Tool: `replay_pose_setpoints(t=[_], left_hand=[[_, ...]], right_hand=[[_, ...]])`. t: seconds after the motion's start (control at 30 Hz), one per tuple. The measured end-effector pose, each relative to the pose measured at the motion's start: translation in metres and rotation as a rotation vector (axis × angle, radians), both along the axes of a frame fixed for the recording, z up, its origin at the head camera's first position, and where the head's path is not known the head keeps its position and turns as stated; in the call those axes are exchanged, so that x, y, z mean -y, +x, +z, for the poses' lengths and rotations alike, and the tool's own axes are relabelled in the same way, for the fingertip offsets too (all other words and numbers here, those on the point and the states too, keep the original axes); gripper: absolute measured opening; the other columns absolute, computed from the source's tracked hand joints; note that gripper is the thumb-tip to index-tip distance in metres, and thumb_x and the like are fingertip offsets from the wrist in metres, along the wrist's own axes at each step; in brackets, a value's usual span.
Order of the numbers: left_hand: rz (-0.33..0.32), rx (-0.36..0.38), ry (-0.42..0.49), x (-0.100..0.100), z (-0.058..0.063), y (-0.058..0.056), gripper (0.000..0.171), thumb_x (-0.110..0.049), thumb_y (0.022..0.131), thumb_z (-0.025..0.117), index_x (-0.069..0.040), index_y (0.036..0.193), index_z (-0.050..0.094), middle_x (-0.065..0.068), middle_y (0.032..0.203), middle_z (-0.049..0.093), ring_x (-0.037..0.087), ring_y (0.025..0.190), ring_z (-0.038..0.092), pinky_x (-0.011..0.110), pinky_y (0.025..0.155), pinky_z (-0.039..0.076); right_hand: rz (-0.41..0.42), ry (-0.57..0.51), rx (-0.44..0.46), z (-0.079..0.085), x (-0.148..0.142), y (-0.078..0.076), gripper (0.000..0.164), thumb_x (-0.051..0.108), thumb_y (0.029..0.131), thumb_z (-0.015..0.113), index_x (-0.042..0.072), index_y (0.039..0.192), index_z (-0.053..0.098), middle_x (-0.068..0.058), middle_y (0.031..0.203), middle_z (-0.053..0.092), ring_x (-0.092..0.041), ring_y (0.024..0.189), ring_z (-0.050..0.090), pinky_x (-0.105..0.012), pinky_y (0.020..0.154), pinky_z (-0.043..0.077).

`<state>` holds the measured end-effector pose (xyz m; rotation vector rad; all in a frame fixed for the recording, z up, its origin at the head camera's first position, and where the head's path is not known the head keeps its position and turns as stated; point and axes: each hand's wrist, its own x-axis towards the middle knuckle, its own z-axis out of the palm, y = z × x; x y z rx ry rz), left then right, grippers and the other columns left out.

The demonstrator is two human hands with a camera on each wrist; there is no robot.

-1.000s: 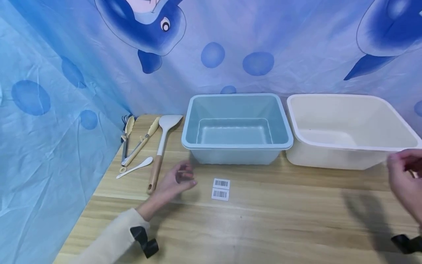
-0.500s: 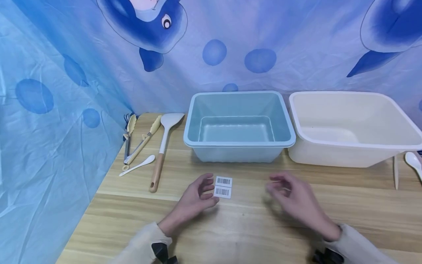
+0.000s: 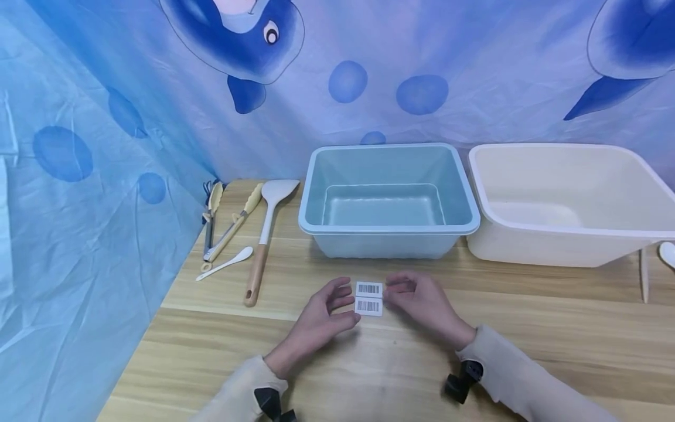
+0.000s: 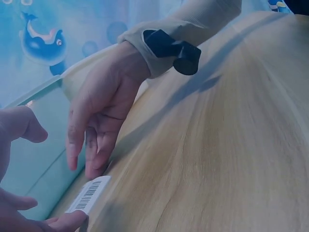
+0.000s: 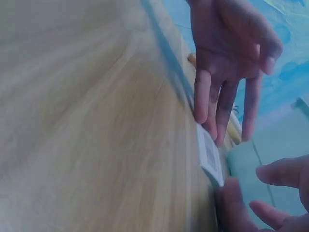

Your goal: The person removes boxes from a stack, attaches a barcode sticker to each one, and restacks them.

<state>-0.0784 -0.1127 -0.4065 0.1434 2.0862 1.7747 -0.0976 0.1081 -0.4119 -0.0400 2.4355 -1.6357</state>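
Two small white barcode labels (image 3: 368,298), one above the other, lie on the wooden table between both hands. My left hand (image 3: 326,313) is at their left edge, with thumb and fingers apart and loosely bent. From the other side my right hand (image 3: 424,305) reaches in, its fingertips right at the right edge. The left wrist view shows the barcode label (image 4: 89,194) between the left fingertips and the right hand (image 4: 106,92). Seen from the right wrist, the left hand's (image 5: 227,58) fingers point down to the labels. Neither hand is curled round anything.
Behind the labels stand a light blue bin (image 3: 390,245) and a white bin (image 3: 548,249). At the left lie a spatula (image 3: 256,269), tongs (image 3: 232,231), a second pair of tongs (image 3: 211,214) and a small white spoon (image 3: 227,264). Another white spoon (image 3: 668,254) is at the far right.
My right hand has come from the far right, beside the white bin, to the labels' right edge. The left hand has moved right, from beside the spatula to their left edge.
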Motion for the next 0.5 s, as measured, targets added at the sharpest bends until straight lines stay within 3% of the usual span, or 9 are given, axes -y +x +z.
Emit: replay_pose_setpoints(t=[0.23, 0.5], left_hand=[[-0.012, 0.009, 0.022, -0.004, 0.000, -0.003, 0.072, -0.009, 0.081, 0.070, -0.001, 0.144, 0.037, 0.023, 0.142, 0.046, 0.037, 0.128, 0.050, 0.040, 0.101, 0.049], [-0.009, 0.009, 0.032, 0.000, 0.000, -0.002, 0.072, -0.008, 0.081, 0.070, -0.001, 0.144, 0.037, 0.024, 0.142, 0.046, 0.039, 0.128, 0.050, 0.040, 0.101, 0.049]], right_hand=[[-0.021, -0.126, 0.152, -0.001, -0.002, -0.004, 0.034, 0.008, 0.081, 0.074, -0.004, 0.112, 0.065, -0.018, 0.100, 0.072, -0.021, 0.081, 0.072, -0.029, 0.071, 0.060], [0.004, -0.098, 0.180, 0.000, 0.008, -0.008, 0.031, 0.008, 0.080, 0.075, -0.002, 0.107, 0.066, -0.011, 0.084, 0.073, -0.015, 0.060, 0.065, -0.027, 0.056, 0.055]])
